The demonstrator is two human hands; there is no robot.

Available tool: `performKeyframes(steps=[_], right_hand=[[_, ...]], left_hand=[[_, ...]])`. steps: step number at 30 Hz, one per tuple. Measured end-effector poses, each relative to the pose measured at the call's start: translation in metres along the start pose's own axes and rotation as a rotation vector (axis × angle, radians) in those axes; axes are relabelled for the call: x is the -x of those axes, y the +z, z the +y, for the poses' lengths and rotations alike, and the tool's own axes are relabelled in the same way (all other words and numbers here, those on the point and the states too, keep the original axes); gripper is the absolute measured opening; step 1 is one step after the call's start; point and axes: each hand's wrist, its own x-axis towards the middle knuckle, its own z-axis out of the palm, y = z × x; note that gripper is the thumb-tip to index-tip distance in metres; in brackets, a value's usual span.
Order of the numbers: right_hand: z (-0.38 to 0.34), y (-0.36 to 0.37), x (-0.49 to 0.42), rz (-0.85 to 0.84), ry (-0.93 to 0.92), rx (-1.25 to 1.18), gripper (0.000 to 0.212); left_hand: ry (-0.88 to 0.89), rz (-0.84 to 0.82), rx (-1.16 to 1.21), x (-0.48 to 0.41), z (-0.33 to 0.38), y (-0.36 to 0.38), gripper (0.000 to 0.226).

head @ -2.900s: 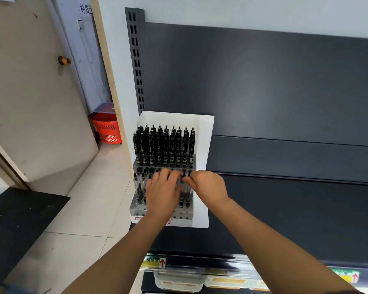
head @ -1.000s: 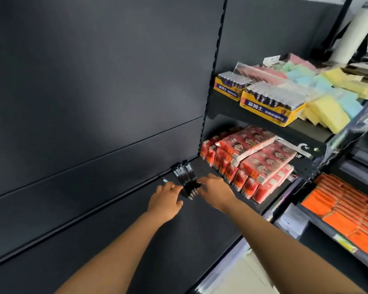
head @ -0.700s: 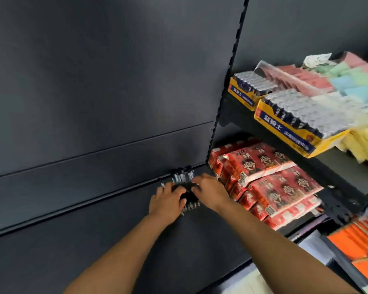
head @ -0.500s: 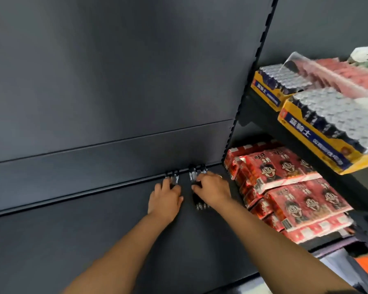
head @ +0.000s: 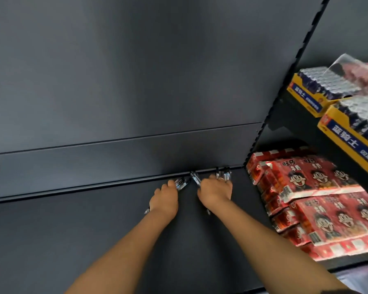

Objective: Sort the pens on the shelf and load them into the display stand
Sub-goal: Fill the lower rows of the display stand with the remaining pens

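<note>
Since one second ago the single bundle held between the hands has come down and parted into groups at the far edge of the shelf (head: 94,240). The dark back panel (head: 136,71) rises behind it. At right, red cartoon-faced packs (head: 319,198) are stacked on the adjoining shelf, with yellow-and-blue boxes (head: 348,128) on the level above. Both forearms reach to the far edge. The left hand (head: 165,198) is curled round a few pens (head: 181,184), whose ends project beyond it on both sides. The right hand (head: 216,192) lies palm-down over another group (head: 223,176) that touches the back panel; whether it grips them cannot be told. One loose pen (head: 195,179) lies slanted between the hands.
</note>
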Motion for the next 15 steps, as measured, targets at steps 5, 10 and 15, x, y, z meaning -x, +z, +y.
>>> performKeyframes(steps=[5,10,15], right_hand=[[-0.019,-0.015,0.014,-0.047,-0.004,-0.488,0.023],[-0.065,-0.027,0.045,-0.048,-0.051,-0.933,0.017],[-0.116,-0.034,0.078,-0.086,-0.107,-1.149,0.020]], left_hand=[[-0.038,-0.107,0.680,0.002,-0.029,-0.008,0.017],[-0.023,-0.043,1.159,0.029,-0.068,-0.032,0.022],[0.019,-0.071,1.451,0.070,-0.104,-0.058,0.012]])
